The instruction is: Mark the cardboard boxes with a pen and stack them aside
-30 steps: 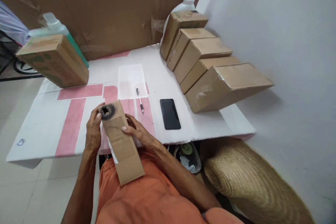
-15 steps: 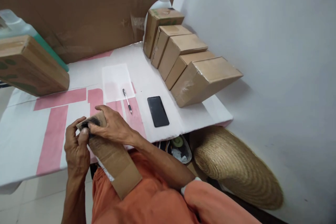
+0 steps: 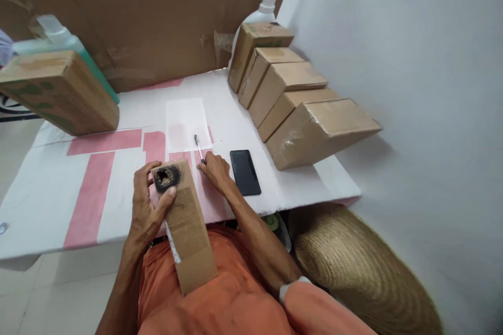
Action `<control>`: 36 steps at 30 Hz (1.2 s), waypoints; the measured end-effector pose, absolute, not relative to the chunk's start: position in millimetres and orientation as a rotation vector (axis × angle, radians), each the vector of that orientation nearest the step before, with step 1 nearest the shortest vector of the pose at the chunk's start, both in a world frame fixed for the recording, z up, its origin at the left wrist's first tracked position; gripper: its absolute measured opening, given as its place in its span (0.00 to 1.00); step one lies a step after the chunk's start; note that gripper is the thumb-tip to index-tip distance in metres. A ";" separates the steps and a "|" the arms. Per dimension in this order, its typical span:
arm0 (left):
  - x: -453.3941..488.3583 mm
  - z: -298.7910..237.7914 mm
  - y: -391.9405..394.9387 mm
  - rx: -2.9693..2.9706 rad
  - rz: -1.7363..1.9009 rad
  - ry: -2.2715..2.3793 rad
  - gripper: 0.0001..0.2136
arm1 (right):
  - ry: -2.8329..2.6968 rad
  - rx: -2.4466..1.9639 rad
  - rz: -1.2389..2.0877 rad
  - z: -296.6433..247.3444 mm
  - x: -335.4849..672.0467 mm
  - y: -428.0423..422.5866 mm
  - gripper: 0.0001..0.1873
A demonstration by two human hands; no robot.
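Observation:
My left hand grips the left edge of a long cardboard piece, thumb on its face and fingers behind. Near the top of the cardboard is a ragged hole with a black, scorched-looking rim. The lower end rests against my orange clothing. To the right, my right hand is closed at the dark lower end of a clear pen, which lies on the table with its other end over a white paper sheet. The fingertips partly hide the pen's tip.
A black phone lies just right of my right hand. Several cardboard boxes stand in a row by the wall, a white bottle behind them. At left are another box and a green-liquid bottle. A straw hat is below right.
My right hand has left the cardboard's hole and moved right to the pen. My left hand keeps hold of the cardboard, now more upright with the hole uncovered. The view has shifted slightly.

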State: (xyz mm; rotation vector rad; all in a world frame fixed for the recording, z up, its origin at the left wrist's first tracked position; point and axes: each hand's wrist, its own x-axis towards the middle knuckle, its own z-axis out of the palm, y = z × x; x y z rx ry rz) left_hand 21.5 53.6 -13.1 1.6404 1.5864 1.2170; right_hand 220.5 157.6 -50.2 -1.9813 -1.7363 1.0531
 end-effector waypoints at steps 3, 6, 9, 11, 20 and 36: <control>18.5 -16.1 53.4 1.673 1.155 1.540 0.35 | -1.675 -1.904 1.100 -55.4 220.2 159.6 0.03; 14.9 -17.8 53.9 1.673 1.113 1.516 0.37 | -1.533 -1.711 1.145 -42.5 226.5 152.9 0.06; 13.1 -19.1 55.8 1.681 1.113 1.485 0.38 | -1.215 -1.178 1.326 -16.5 230.9 135.9 0.10; 13.7 -19.4 56.8 1.687 1.115 1.473 0.38 | -1.091 -0.860 1.459 -0.3 228.0 120.1 0.14; 19.7 -18.1 53.1 1.644 1.153 1.465 0.37 | -1.284 -0.816 1.448 14.7 203.9 83.3 0.15; 15.3 -22.5 52.8 1.631 1.168 1.485 0.38 | -1.211 -0.885 1.341 15.3 210.2 107.0 0.17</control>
